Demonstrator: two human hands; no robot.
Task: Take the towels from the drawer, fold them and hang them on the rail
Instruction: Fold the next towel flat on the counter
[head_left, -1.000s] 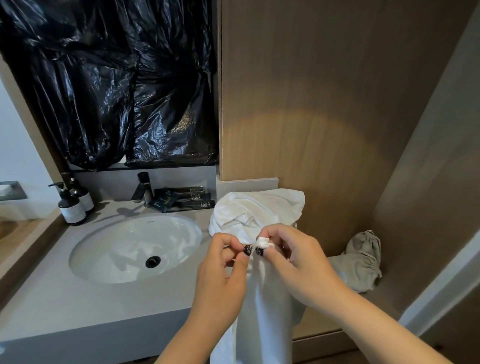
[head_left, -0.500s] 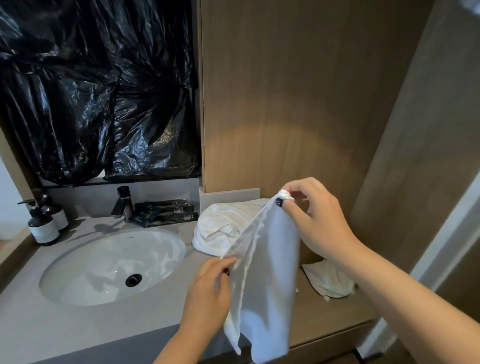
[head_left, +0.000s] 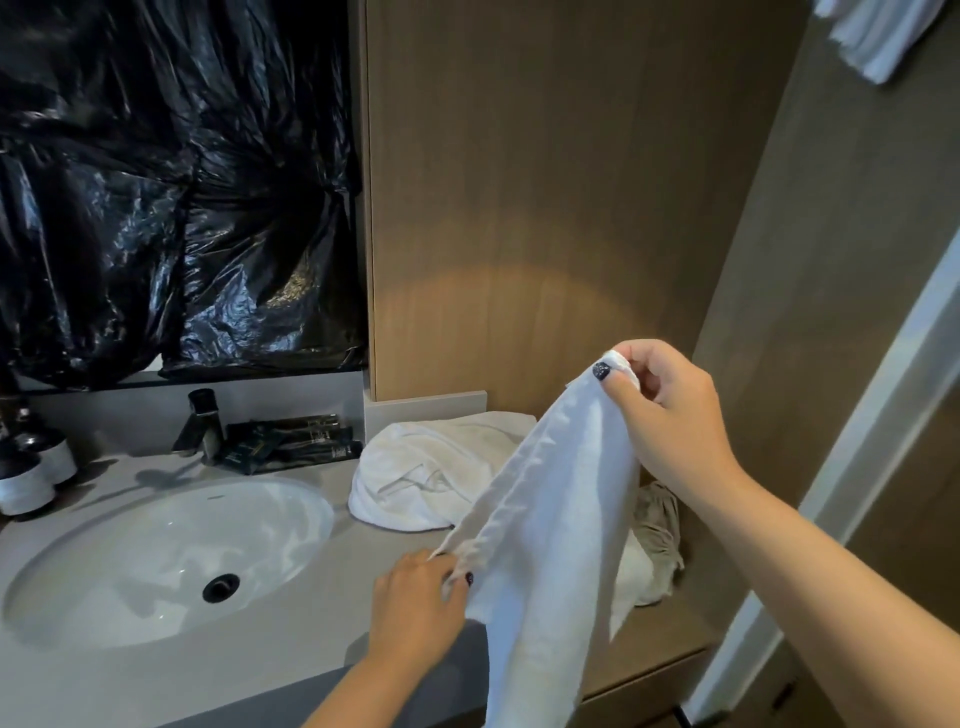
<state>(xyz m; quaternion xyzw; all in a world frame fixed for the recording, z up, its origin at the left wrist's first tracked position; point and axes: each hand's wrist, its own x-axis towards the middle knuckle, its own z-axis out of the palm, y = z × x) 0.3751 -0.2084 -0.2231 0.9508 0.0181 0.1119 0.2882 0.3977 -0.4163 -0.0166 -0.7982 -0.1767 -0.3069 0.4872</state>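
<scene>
A white towel (head_left: 550, 540) hangs stretched between my hands over the counter's front edge. My right hand (head_left: 670, 410) pinches its upper corner, raised at the right. Lower down, my left hand (head_left: 421, 603) pinches the towel's left edge. Behind it a crumpled white towel (head_left: 426, 478) lies on the counter against the wood wall. Another white towel (head_left: 878, 36) hangs at the top right corner; the rail itself is out of view. No drawer is visible.
A white sink (head_left: 161, 556) with a dark tap (head_left: 200, 426) fills the grey counter (head_left: 291, 639) at left. Dark sachets (head_left: 291, 441) lie behind it, and soap bottles (head_left: 31, 467) stand far left. A beige cloth bag (head_left: 657, 535) sits on the lower wooden shelf at right.
My hands have parted: the right rose and went right with a corner, the left slid down along the towel's edge, spreading it out. The view turned rightward.
</scene>
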